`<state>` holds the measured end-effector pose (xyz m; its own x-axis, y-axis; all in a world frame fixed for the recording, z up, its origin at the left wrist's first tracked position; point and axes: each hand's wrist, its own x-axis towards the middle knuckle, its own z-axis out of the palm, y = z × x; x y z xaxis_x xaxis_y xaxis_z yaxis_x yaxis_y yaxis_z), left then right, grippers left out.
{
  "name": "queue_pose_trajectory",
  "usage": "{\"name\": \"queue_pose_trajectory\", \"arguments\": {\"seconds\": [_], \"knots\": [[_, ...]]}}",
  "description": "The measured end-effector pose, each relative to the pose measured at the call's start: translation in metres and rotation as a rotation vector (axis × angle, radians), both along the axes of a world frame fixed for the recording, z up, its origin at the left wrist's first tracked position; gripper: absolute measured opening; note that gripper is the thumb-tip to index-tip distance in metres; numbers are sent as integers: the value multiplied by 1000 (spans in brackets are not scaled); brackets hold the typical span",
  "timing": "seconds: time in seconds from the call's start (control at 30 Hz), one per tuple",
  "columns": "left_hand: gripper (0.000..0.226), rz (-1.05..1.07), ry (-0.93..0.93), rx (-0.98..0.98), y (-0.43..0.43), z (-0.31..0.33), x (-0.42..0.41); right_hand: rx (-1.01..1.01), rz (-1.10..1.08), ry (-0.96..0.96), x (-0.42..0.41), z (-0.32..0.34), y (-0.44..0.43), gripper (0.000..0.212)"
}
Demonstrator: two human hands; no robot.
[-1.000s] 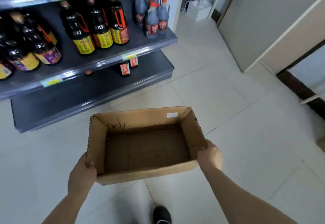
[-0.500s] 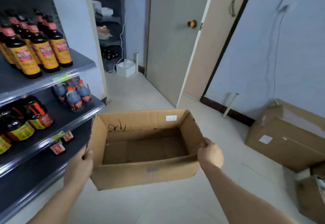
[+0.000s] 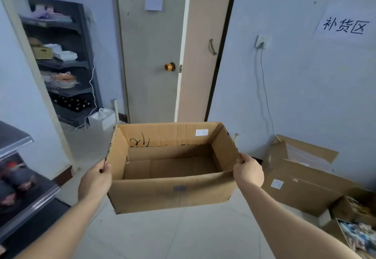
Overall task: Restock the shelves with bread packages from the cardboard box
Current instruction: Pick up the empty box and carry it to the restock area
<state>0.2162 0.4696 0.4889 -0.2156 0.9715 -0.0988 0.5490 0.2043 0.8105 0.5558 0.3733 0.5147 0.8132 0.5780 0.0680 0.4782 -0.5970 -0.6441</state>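
An open cardboard box (image 3: 171, 193) is held up in front of me, level, above the tiled floor. Its inside shows only bare cardboard; no bread packages are visible in it. My left hand (image 3: 95, 179) grips the box's left wall near the front corner. My right hand (image 3: 248, 172) grips the right wall near the front corner. A small white label and black scribble mark the inner far wall.
A dark shelf unit (image 3: 22, 181) with bottles stands at my left. A second rack (image 3: 65, 63) with wrapped goods is at the back left. A closed door (image 3: 154, 55) is straight ahead. Several cardboard boxes (image 3: 301, 179) lie on the floor at right, below a wall sign (image 3: 343, 25).
The view has swung right and upward, away from the bottle shelves toward the door and the right wall. Both hands keep the same hold on the box.
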Motion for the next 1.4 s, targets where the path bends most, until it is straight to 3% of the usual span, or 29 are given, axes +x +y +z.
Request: {"name": "queue_pose_trajectory", "arguments": {"seconds": [0.27, 0.57, 0.93, 1.4], "knots": [[40, -119, 8, 67, 123, 35, 82, 40, -137, -14, 69, 24, 78, 34], [39, -184, 18, 74, 246, 26, 181, 29, -202, 10, 162, 16, 174, 34], [40, -123, 30, -39, 373, -34, 321, -62, -135, 28, 313, -32, 322, 35], [41, -147, 36, -342, 515, -144, 439, -255, -126, 102, 432, -144, 473, 31]]}}
